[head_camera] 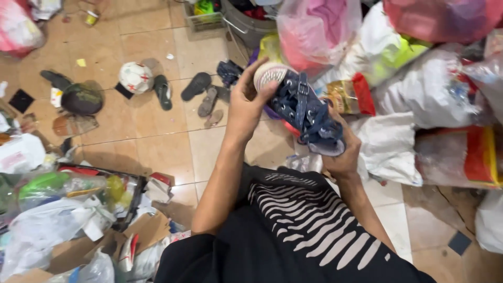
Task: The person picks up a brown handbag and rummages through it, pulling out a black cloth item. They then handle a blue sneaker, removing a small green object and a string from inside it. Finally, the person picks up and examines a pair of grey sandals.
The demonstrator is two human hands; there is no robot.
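Observation:
A dark blue high-top sneaker (304, 112) with a white rubber toe cap is held up in front of me, toe pointing away. My left hand (245, 105) grips the toe end, thumb on the white cap. My right hand (343, 154) holds the heel and ankle opening from below. My lap, in dark shorts with white stripes, is under both arms.
Full plastic bags (414, 99) pile up at the right and top. A ball (135, 77), a dark cap (81, 98), sandals (196, 86) and slippers lie on the tiled floor (136, 131). A heap of bottles, bags and cardboard (63, 209) sits at the lower left.

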